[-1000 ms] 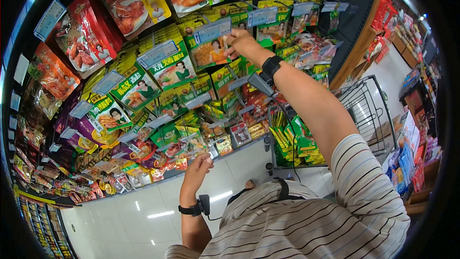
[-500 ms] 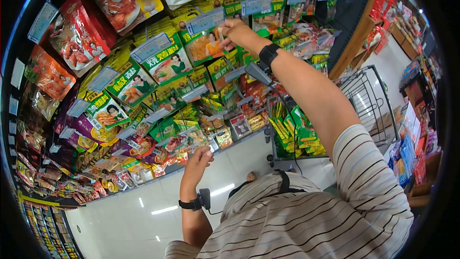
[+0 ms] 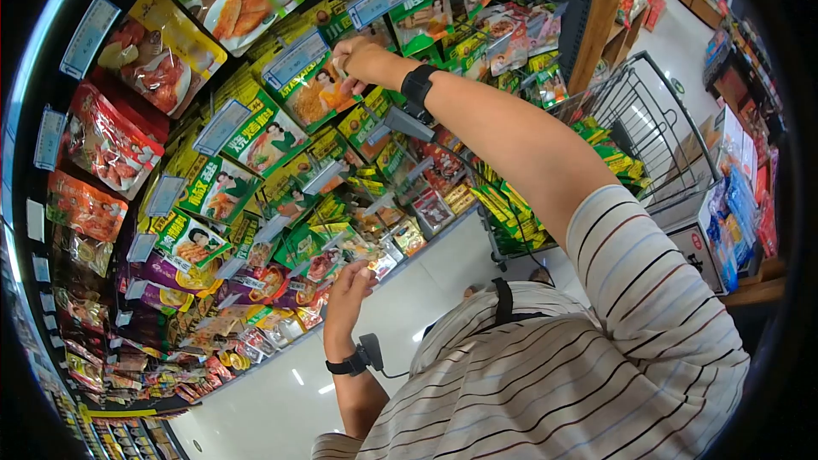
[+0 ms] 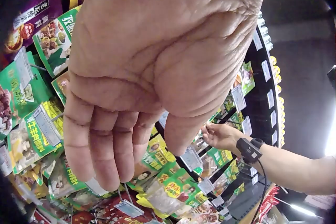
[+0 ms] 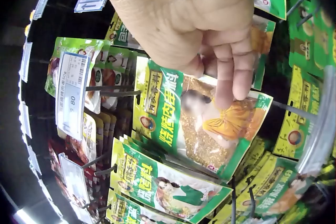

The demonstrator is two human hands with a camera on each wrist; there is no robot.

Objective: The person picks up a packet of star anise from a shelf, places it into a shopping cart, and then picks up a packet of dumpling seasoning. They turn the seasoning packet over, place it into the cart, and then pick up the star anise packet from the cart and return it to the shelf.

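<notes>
My right hand is up at the hanging rack, its fingers curled at the side edge of a seasoning packet. In the right wrist view this packet is green and yellow, with a clear window of golden-brown grains and a figure in orange; the fingers overlap its edge and the thumb is partly hidden. Lower down, my left hand hovers in front of the shelves, palm showing and fingers loosely bent. Nothing lies in that palm in the left wrist view.
Similar green packets hang on hooks below, each row behind a price tag. Larger pouches hang at left. A wire shopping cart holding green and yellow packets stands at right, beside a wooden shelf end.
The head view has swung, so the shelves slide left and the cart shows more fully. My right hand stays at the same packet's edge; my left hand keeps about its place.
</notes>
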